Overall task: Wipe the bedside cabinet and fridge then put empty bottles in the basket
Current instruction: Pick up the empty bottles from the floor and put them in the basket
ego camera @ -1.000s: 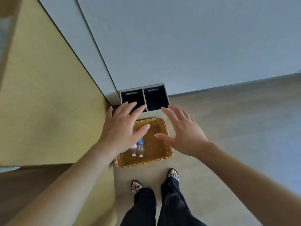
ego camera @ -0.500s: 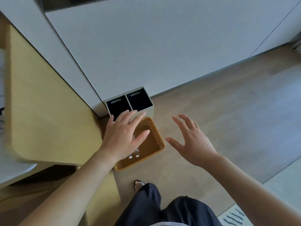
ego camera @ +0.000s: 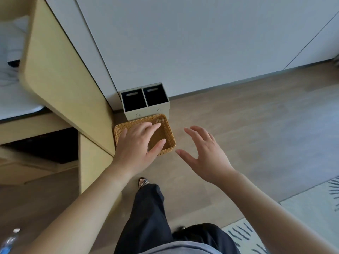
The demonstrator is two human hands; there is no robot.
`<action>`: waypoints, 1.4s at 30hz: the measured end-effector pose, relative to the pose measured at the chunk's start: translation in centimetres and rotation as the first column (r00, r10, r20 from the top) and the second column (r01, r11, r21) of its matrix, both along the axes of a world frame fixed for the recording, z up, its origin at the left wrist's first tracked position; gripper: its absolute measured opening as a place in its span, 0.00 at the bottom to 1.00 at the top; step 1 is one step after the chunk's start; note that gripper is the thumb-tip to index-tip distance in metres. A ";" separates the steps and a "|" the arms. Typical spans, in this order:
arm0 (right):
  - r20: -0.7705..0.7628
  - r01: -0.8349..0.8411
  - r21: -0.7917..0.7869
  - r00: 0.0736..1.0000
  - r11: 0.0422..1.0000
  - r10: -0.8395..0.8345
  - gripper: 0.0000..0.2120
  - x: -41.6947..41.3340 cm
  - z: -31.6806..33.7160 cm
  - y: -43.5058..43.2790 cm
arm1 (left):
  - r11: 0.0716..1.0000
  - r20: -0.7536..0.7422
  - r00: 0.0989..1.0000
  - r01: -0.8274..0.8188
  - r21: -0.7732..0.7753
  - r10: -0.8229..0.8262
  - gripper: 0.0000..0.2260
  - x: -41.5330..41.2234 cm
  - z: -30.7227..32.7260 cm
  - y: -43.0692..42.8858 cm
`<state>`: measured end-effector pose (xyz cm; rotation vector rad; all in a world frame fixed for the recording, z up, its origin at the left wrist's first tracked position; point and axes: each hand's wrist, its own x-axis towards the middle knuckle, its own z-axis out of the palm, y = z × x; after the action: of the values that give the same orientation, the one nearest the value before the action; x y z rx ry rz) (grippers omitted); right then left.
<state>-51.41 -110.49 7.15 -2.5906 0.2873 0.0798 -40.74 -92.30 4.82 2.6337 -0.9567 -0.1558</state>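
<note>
In front of you a smooth, pale grey wall (ego camera: 201,43) of flat panels runs down to a matte wood-grain floor (ego camera: 266,129). On your left stands the cabinet (ego camera: 60,85), a light yellow-tan board with a rounded corner and a fine even surface. A pale rug (ego camera: 302,213) with short dark dashes lies at the lower right. Your loose black trousers (ego camera: 146,217) fill the bottom centre.

Against the wall sits a boxy grey-green bin (ego camera: 146,112) with two square, dark-lined compartments side by side. Touching or just beside its front is the basket (ego camera: 169,132), rectangular, tightly woven in honey-brown wicker, set on the floor right next to the cabinet's edge.

Your left hand (ego camera: 135,145) reaches forward, palm down, over the basket's near left part. Its fingers are straight and spread wide, the thumb out, holding nothing. It hides much of the basket's inside, and you cannot tell whether it touches the wicker.

Your right hand (ego camera: 207,153) hangs over bare floor just right of the basket, palm turned inward. Its fingers are fanned and slightly curved and grip nothing.

One sandalled foot (ego camera: 143,182) shows below the left wrist. A blurred clear bottle (ego camera: 9,241) with a white cap sits at the lower left edge, well apart from the basket.
</note>
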 end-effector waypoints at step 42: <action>-0.067 -0.812 0.080 0.574 0.578 0.816 0.32 -14.0 0.0 62.0 | 0.559 -0.076 0.554 -0.823 0.099 0.829 0.31 -35.6 1.5 63.8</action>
<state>-65.46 -48.47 7.18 -2.4481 -0.9156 0.5365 -76.30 -28.47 6.28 2.7715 0.4224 -0.0894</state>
